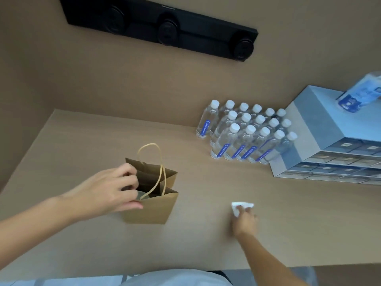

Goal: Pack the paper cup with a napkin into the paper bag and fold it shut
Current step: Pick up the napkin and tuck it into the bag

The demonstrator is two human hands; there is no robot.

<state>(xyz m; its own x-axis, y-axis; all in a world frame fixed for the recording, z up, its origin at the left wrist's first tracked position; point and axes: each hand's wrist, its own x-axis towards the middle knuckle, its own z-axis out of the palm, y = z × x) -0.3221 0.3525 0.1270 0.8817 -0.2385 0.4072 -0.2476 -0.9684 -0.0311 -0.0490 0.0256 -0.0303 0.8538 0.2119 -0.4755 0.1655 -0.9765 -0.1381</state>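
Note:
A brown paper bag point(153, 209) with twine handles stands open on the wooden table. My left hand point(109, 193) grips its near-left rim, thumb outside and fingers curled inside the mouth. Down in the bag a pale round shape shows, likely the paper cup point(144, 195), mostly hidden. To the right, a white napkin point(241, 205) lies on the table, and my right hand point(245, 220) has its fingertips closed on the napkin's near edge.
Several small water bottles point(245, 133) stand in rows at the back right. A grey drawer unit point(334, 141) sits beside them with a blue tissue pack point(358, 96) on top. A black socket strip point(160, 27) is on the wall. The table's front edge point(185, 272) is near my body.

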